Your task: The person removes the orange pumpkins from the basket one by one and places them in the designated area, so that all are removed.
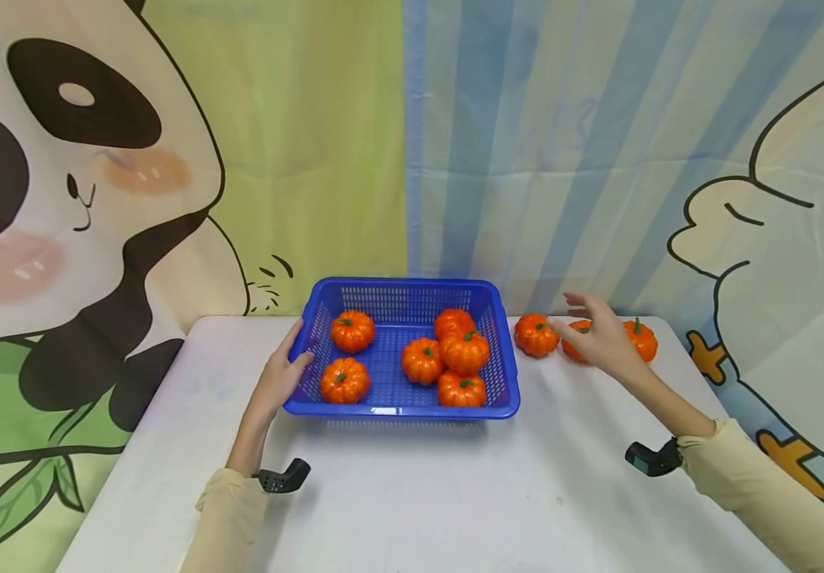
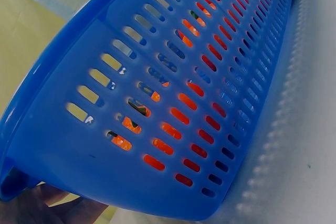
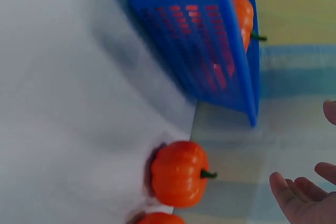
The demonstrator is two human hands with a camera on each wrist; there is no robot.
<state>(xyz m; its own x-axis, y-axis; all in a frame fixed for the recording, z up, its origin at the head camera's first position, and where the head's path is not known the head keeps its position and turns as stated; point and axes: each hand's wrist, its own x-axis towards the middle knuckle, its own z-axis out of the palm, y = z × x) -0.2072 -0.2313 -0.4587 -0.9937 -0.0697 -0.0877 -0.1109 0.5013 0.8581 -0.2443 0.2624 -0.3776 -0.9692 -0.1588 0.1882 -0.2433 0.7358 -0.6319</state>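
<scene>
A blue slotted basket [image 1: 400, 411] stands at the table's middle with several orange toy pumpkins [image 1: 422, 360] inside. My left hand [image 1: 288, 360] rests flat against its left wall, fingers along the rim; the left wrist view shows that wall [image 2: 157, 51] close up, with fingertips [image 2: 47, 203] below it. My right hand [image 1: 587, 322] hovers open with spread fingers to the right of the basket. It is over three loose pumpkins: one at the left [image 1: 536, 334], one half hidden behind the hand [image 1: 575, 344], one at the right [image 1: 642, 338]. The right wrist view shows the nearest pumpkin [image 3: 178, 172] and the basket [image 3: 210, 40].
The white table [image 1: 454, 493] ends at a cartoon cloth backdrop [image 1: 548, 159] just behind the basket and the loose pumpkins. Bare tabletop lies in front of the basket. Black wrist cameras [image 1: 283, 477] sit at both cuffs.
</scene>
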